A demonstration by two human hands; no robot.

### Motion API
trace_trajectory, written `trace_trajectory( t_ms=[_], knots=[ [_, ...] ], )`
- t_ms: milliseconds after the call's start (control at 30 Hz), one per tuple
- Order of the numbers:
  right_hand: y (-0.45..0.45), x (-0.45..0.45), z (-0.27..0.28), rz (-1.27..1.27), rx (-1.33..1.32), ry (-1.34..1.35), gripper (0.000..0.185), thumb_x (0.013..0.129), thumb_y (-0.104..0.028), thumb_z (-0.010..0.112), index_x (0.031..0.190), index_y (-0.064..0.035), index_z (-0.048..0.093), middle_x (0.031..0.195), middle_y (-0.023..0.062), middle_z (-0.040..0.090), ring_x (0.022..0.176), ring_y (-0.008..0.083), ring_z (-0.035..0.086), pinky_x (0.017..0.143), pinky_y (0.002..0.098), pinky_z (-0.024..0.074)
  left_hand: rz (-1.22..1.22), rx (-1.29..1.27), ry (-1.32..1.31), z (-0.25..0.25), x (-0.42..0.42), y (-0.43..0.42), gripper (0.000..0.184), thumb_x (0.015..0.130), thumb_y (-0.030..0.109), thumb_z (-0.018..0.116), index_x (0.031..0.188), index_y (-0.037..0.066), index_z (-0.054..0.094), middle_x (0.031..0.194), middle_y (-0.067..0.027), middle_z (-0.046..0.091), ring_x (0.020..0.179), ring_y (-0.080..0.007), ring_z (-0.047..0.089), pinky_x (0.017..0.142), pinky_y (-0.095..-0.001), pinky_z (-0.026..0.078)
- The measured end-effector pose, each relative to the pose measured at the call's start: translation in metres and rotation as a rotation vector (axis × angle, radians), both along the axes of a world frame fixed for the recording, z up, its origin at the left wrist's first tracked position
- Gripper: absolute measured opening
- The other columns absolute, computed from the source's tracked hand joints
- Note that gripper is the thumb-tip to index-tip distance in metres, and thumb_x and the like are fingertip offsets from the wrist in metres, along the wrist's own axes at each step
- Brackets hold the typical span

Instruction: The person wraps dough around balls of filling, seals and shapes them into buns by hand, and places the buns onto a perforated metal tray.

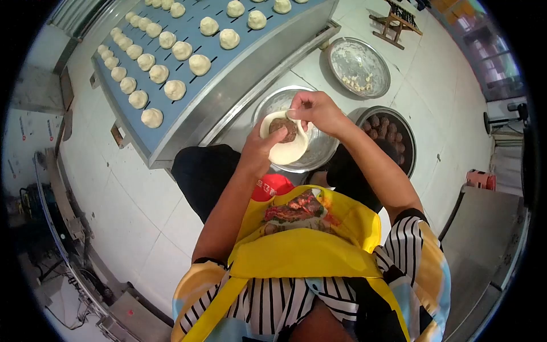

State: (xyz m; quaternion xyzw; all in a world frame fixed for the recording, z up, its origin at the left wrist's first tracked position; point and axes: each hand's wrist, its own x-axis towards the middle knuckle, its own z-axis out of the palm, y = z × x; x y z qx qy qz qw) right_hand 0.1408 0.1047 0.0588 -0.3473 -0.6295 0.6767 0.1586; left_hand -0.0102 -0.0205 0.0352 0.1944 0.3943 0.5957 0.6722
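A seated worker in a yellow apron (305, 251) holds a flat dough round (286, 153) over a metal bowl (322, 151), a ball of brown filling (283, 127) resting on it. The left hand (257, 149) cups the dough from the side, its thumb pressed onto the filling; the right hand (320, 114) pinches the far edge between thumb and fingers. The dough looks soft, and too hard a pull on that edge could tear or thin it. A heavy thumb could push the filling off centre or smear it on the edge, where the dough might then stick poorly. A loose left hand could let the whole piece slide into the bowl.

Ahead and to the left, rows of pale dough buns (175, 89) sit apart on a blue-topped counter (171, 117) marked with dark slots. On the tiled floor (137, 196) to the right stand a pan (413, 151) of brown balls (390, 126) and a wide pan (356, 54) with pale scraps at its near side. A small wooden stool (390, 29) stands beyond; a red box (481, 179) is at far right.
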Motion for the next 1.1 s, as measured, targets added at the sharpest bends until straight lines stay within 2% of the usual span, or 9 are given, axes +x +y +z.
trace_trajectory(
  t_ms=[100,333,433,667,733,867,967,1033,1100],
  knots=[
    [-0.003,-0.003,0.003,-0.067,0.010,0.008,0.010,0.082,-0.007,0.067,0.081,-0.0012,0.059,0.078,0.0033,0.058,0.056,0.0111,0.056,0.050,0.0247,0.0463,0.140,0.026,0.134,0.004,0.007,0.002,0.041,0.083,0.014,0.066,0.118,-0.001,0.050,0.105,-0.0097,0.060,0.094,-0.0172,0.061,0.083,-0.0306,0.050],
    [0.000,0.003,0.004,0.078,-0.097,0.216,0.010,0.082,-0.005,0.068,0.087,-0.0002,0.060,0.077,0.0037,0.059,0.061,0.0130,0.060,0.055,0.0261,0.0522,-0.065,0.026,0.267,0.010,-0.013,-0.001,0.047,0.084,0.019,0.065,0.124,0.003,0.048,0.111,-0.0088,0.057,0.099,-0.0171,0.058,0.087,-0.0309,0.047],
    [0.000,0.005,0.002,0.117,-0.078,0.027,0.009,0.081,-0.004,0.067,0.087,0.0001,0.061,0.079,0.0045,0.059,0.066,0.0140,0.061,0.057,0.0268,0.0547,-0.188,-0.018,0.293,0.011,-0.019,0.001,0.047,0.083,0.020,0.066,0.124,0.003,0.049,0.110,-0.0085,0.058,0.099,-0.0165,0.058,0.086,-0.0306,0.047],
    [-0.006,0.000,-0.006,0.114,0.095,0.089,0.006,0.082,0.000,0.065,0.086,0.0001,0.061,0.077,0.0048,0.057,0.066,0.0140,0.060,0.056,0.0259,0.0545,0.019,0.048,0.540,-0.002,-0.010,0.001,0.044,0.084,0.021,0.065,0.122,0.002,0.053,0.108,-0.0092,0.060,0.098,-0.0163,0.058,0.085,-0.0298,0.046],
    [-0.007,0.001,-0.006,0.158,0.231,0.180,0.007,0.081,0.002,0.064,0.086,0.0003,0.060,0.075,0.0045,0.056,0.065,0.0133,0.059,0.055,0.0258,0.0540,-0.058,0.041,0.471,0.006,-0.013,0.000,0.044,0.084,0.021,0.065,0.122,0.001,0.053,0.109,-0.0093,0.060,0.098,-0.0160,0.058,0.085,-0.0295,0.046],
    [-0.012,0.003,-0.005,0.161,0.314,0.010,0.007,0.081,0.002,0.065,0.086,0.0024,0.060,0.080,0.0053,0.054,0.066,0.0130,0.059,0.054,0.0255,0.0533,-0.195,-0.004,0.420,0.000,-0.019,0.003,0.047,0.083,0.020,0.066,0.123,0.002,0.053,0.109,-0.0093,0.060,0.097,-0.0158,0.059,0.085,-0.0289,0.046],
    [-0.019,0.001,-0.006,0.043,0.201,-0.095,0.009,0.080,0.002,0.066,0.086,0.0029,0.060,0.087,0.0065,0.054,0.068,0.0137,0.059,0.053,0.0256,0.0530,0.005,-0.032,0.630,-0.016,-0.014,0.004,0.046,0.082,0.020,0.066,0.123,0.002,0.054,0.109,-0.0092,0.061,0.096,-0.0148,0.059,0.083,-0.0289,0.047],
    [-0.021,0.000,-0.010,0.006,0.142,-0.081,0.011,0.079,0.001,0.067,0.088,0.0023,0.060,0.091,0.0067,0.055,0.070,0.0141,0.060,0.053,0.0252,0.0527,-0.013,-0.024,0.737,-0.019,-0.012,0.004,0.045,0.082,0.020,0.066,0.122,0.002,0.056,0.107,-0.0094,0.063,0.096,-0.0148,0.059,0.082,-0.0292,0.047],
    [-0.021,0.003,-0.018,0.105,0.315,-0.044,0.014,0.078,0.001,0.067,0.091,0.0005,0.061,0.091,0.0062,0.056,0.069,0.0140,0.060,0.053,0.0246,0.0521,-0.046,-0.018,0.793,-0.022,-0.012,0.002,0.045,0.082,0.021,0.066,0.121,0.002,0.057,0.106,-0.0097,0.064,0.095,-0.0150,0.060,0.082,-0.0295,0.047]
  ],
)
